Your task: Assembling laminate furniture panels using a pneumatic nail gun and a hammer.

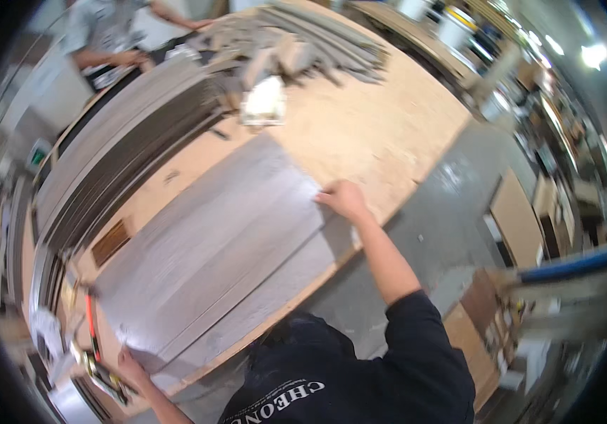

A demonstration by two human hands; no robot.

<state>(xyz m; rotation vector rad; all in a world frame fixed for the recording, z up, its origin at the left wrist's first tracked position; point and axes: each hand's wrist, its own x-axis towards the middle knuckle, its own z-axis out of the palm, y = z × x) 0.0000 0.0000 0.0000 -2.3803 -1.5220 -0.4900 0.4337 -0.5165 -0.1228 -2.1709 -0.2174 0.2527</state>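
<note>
A wide grey wood-grain panel (pixel 208 205) lies slantwise on the wooden worktable. Along its near side runs a long grey plank (pixel 240 283), one end by each of my hands. My right hand (pixel 344 199) pinches the plank's far right end, fingers closed at its corner. At the near left end, my left hand (pixel 132 369) grips the other corner between thumb and fingers; its fingertips are partly hidden. A hammer with a red handle (pixel 93 326) lies just left of the panel, close to my left hand.
Stacked grey planks (pixel 127 116) line the table's left side. Loose grey strips (pixel 303 42) pile up at the far end, near a white package (pixel 264 102). A small brown piece (pixel 110 242) lies beside the panel. Another person (pixel 105 35) stands across the table. Boards (pixel 515 212) stand at right.
</note>
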